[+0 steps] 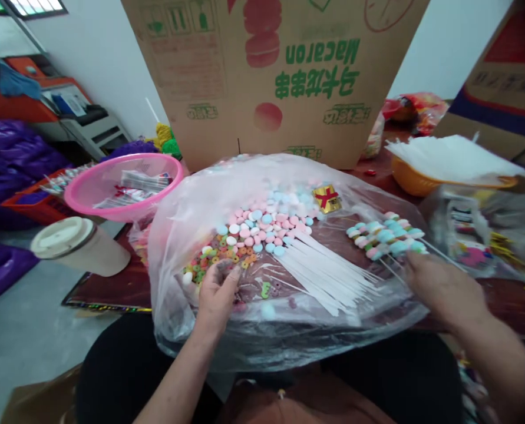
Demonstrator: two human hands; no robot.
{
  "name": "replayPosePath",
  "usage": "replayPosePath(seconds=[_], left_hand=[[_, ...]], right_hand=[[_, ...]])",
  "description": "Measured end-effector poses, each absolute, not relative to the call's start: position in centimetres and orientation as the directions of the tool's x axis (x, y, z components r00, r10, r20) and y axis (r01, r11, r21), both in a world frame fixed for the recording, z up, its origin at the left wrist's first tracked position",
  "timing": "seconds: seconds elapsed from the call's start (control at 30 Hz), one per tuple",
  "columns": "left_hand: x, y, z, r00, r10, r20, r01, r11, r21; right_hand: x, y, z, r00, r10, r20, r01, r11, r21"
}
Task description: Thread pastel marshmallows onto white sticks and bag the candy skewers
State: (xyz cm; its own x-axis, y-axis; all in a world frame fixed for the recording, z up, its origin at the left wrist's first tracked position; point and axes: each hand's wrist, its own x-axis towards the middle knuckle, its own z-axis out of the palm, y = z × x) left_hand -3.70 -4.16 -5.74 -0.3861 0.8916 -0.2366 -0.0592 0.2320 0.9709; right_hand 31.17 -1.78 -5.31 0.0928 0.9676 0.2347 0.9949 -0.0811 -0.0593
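A large clear plastic bag [187,212] lies spread on my lap and the table edge. On it sit pastel round candies [262,227], small coloured ring candies [213,256] and a fan of white sticks [324,271]. My left hand [217,292] rests knuckles up beside the ring candies, its fingers curled and pinched at them; what they hold is hidden. My right hand [439,288] is closed round the thin ends of several sticks threaded with candies [386,235], which lie on the bag.
A pink basin [85,197] with wrapped packets stands at the left, a lidded paper cup [74,244] lying near it. A big Macaron carton [271,76] stands behind. An orange bowl [412,182] of white sticks and plastic-bagged goods [483,235] are at the right.
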Motion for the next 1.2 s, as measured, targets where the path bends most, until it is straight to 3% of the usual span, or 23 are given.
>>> replayPosePath(seconds=[0.07,0.13,0.2,0.27,0.33,0.47,0.57,0.63,0.73,0.8,0.87,0.97,1.07,1.13,1.2], left_hand=[[-4.5,-4.1,-5.9,-0.374,0.907,-0.196,0.167,0.274,0.947],[-4.2,-3.2,-5.5,-0.31,0.949,-0.065,0.456,0.208,0.865],[-2.9,-1.5,-4.9,-0.184,0.981,0.059,0.721,0.093,0.687],[-1.1,0.5,-4.3,-0.051,0.997,0.058,0.872,0.016,0.489],[0.9,2.1,-4.1,0.034,0.999,-0.021,0.939,-0.024,0.343],[2.9,2.6,-4.9,0.125,0.989,-0.074,0.946,-0.097,0.31],[1.6,1.1,-5.5,0.164,0.986,-0.019,0.896,-0.141,0.422],[-0.1,-0.1,-5.8,0.103,0.995,-0.005,0.775,-0.077,0.627],[-2.5,-1.6,-5.6,-0.086,0.979,-0.187,0.332,0.205,0.921],[-3.3,-2.3,-5.3,-0.121,0.925,-0.36,0.028,0.365,0.93],[-3.6,-2.8,-4.8,-0.12,0.885,-0.449,-0.13,0.435,0.891],[-3.6,-3.4,-4.3,-0.166,0.86,-0.483,-0.193,0.452,0.871],[-3.7,-3.7,-4.0,-0.199,0.831,-0.52,-0.204,0.484,0.851],[-3.7,-3.6,-4.0,-0.226,0.822,-0.523,-0.225,0.479,0.849],[-3.3,-3.4,-4.0,-0.254,0.841,-0.477,-0.257,0.417,0.872]], right_hand=[[32.2,-0.9,-4.3,0.11,0.937,0.332,0.978,-0.162,0.132],[29.9,-0.6,-3.9,0.027,0.902,0.43,0.956,-0.149,0.251],[25.7,-0.6,-4.1,-0.166,0.913,0.373,0.973,0.089,0.215],[21.3,-0.4,-4.9,-0.281,0.918,0.279,0.959,0.261,0.109],[18.2,0.0,-5.9,-0.248,0.94,0.235,0.969,0.241,0.06],[17.4,0.6,-7.5,-0.168,0.973,0.156,0.986,0.162,0.047],[19.7,0.6,-7.8,-0.176,0.975,0.135,0.975,0.191,-0.114],[21.0,0.6,-7.2,-0.167,0.965,0.203,0.933,0.221,-0.283],[20.5,1.3,-5.6,-0.124,0.937,0.328,0.898,0.246,-0.364],[18.4,2.6,-4.7,-0.159,0.949,0.272,0.927,0.238,-0.291],[15.9,4.5,-4.3,-0.262,0.959,0.106,0.941,0.278,-0.194],[13.3,7.5,-4.1,-0.39,0.919,-0.06,0.913,0.378,-0.151],[12.9,8.4,-3.1,-0.413,0.91,-0.039,0.901,0.401,-0.167],[13.1,7.1,-2.1,-0.421,0.906,0.029,0.86,0.41,-0.304],[12.8,4.6,-1.4,-0.462,0.884,0.072,0.694,0.411,-0.591]])
